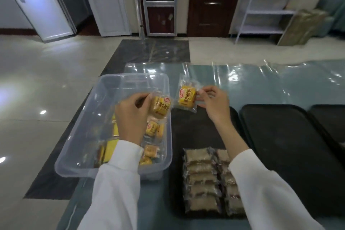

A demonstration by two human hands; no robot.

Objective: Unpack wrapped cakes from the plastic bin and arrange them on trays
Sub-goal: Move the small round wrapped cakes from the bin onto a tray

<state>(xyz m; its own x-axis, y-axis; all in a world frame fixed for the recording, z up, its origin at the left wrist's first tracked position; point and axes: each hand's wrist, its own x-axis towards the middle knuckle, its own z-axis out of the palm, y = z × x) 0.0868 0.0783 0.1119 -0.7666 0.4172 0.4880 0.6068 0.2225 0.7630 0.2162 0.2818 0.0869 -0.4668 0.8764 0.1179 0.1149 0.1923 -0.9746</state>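
Black tray [177, 136], near end: brown wrapped cakes [202, 181] in rows. Beyond, left hand [130, 115] pinches one yellow cake [161, 107] over the plastic bin [89, 114]; right hand [214, 101] pinches another [186, 97] by its film edge (light, soft, slippery, judging by the wrap) above the tray's far end.

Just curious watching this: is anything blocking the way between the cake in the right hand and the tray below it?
Nothing visible does. The cake in the right hand hangs above the tray's bare far end; the wrapped cakes already laid fill only its near end.
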